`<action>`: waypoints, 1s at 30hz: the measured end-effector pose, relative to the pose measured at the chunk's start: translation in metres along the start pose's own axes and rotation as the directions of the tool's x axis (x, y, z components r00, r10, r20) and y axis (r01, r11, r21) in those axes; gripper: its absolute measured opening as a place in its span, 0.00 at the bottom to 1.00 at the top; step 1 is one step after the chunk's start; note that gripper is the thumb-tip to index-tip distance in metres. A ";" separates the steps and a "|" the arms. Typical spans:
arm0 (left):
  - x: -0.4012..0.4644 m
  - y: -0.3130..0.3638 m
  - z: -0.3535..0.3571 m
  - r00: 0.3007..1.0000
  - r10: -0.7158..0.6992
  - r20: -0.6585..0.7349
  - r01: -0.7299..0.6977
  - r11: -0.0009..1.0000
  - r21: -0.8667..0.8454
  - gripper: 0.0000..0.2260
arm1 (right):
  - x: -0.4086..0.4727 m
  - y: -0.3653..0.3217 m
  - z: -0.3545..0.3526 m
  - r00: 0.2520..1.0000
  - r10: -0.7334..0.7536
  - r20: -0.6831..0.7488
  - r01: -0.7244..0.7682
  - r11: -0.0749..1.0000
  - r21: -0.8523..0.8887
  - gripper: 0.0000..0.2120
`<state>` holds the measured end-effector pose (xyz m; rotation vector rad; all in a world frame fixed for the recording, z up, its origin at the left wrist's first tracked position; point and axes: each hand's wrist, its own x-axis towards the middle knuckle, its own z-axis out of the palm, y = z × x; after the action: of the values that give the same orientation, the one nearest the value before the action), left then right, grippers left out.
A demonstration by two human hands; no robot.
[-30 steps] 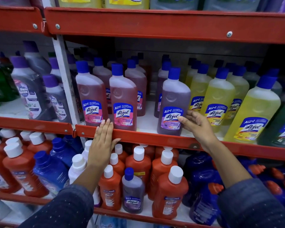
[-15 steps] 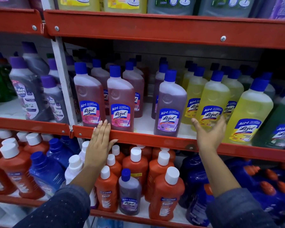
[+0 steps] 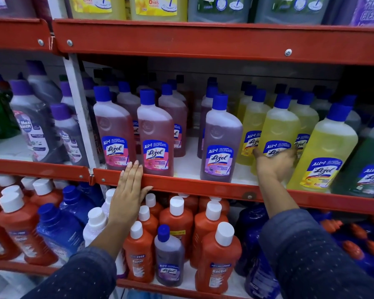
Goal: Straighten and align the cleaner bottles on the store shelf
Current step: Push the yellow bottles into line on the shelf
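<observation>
Lizol cleaner bottles with blue caps stand in rows on the middle shelf point(image 3: 203, 187). At the front are two pink bottles point(image 3: 115, 130) point(image 3: 156, 130), a purple bottle point(image 3: 221, 137) and yellow ones. My right hand point(image 3: 274, 164) wraps around the lower part of a front yellow bottle point(image 3: 279, 124), thumb on its left side and fingers on its right. Another yellow bottle point(image 3: 328, 147) stands tilted further right. My left hand point(image 3: 129, 188) lies flat on the red shelf edge below the pink bottles, holding nothing.
Grey Max Kleen bottles point(image 3: 35, 126) fill the bay left of the white upright post point(image 3: 80, 113). A green bottle point(image 3: 367, 167) stands at far right. Below are orange Bactin bottles point(image 3: 218, 255), a small purple Lizol point(image 3: 168, 255) and blue bottles point(image 3: 61, 229). Large jugs point(image 3: 158, 7) sit above.
My right hand left the purple bottle, moved right and closed around the front yellow bottle. My left hand stayed on the shelf edge.
</observation>
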<state>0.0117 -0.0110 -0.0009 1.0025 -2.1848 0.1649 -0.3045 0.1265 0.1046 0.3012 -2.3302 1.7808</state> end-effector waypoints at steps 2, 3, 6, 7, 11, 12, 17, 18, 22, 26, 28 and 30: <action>0.000 0.000 -0.001 1.000 -0.001 0.005 0.001 1.000 -0.009 0.30 | -0.003 0.000 -0.003 1.000 -0.013 -0.002 0.013 1.000 -0.008 0.49; 0.000 0.000 -0.001 1.000 0.000 0.005 0.001 1.000 -0.011 0.30 | -0.005 0.000 -0.005 1.000 -0.024 -0.003 0.024 1.000 -0.007 0.49; 0.000 0.001 -0.001 1.000 0.010 -0.004 -0.010 1.000 -0.014 0.30 | -0.016 0.004 -0.009 0.998 -0.068 -0.016 0.068 0.997 0.019 0.49; 0.000 0.001 -0.001 1.000 0.014 -0.009 -0.014 1.000 -0.013 0.30 | -0.020 0.006 -0.010 0.997 -0.080 -0.018 0.081 0.996 0.029 0.48; 0.000 -0.001 0.001 0.999 0.014 -0.034 -0.015 1.000 -0.009 0.29 | -0.035 0.011 -0.017 0.994 -0.108 -0.026 0.110 0.993 0.048 0.48; 0.000 0.000 0.002 0.999 0.010 -0.037 -0.011 1.000 -0.009 0.29 | -0.038 0.011 -0.018 0.993 -0.115 -0.028 0.116 0.992 0.050 0.49; -0.002 0.005 0.002 0.998 -0.014 -0.059 0.013 1.000 -0.010 0.30 | -0.048 0.012 -0.026 0.994 -0.111 -0.016 0.111 0.993 0.044 0.49; -0.003 0.007 0.002 0.998 -0.028 -0.060 0.028 1.000 -0.005 0.30 | -0.049 0.013 -0.026 0.994 -0.112 -0.013 0.112 0.993 0.044 0.49; -0.004 0.020 0.005 0.992 -0.106 -0.069 0.106 0.994 -0.011 0.33 | -0.052 0.016 -0.029 0.990 -0.141 0.013 0.140 0.988 0.058 0.50; -0.009 0.053 0.007 0.989 -0.097 -0.115 0.088 0.993 -0.080 0.31 | -0.057 0.026 -0.037 0.981 -0.182 0.064 0.168 0.969 0.182 0.51; -0.012 0.078 0.009 0.988 -0.025 -0.154 0.007 0.993 -0.120 0.28 | -0.059 0.034 -0.043 0.974 -0.215 0.071 0.195 0.955 0.222 0.50; -0.012 0.105 0.012 0.977 0.072 -0.199 -0.105 0.981 -0.162 0.26 | -0.060 0.039 -0.052 0.964 -0.252 0.083 0.228 0.946 0.229 0.44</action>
<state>-0.0631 0.0642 -0.0001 0.7609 -2.0287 0.1077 -0.2563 0.1895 0.0656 0.7041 -2.0591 1.9380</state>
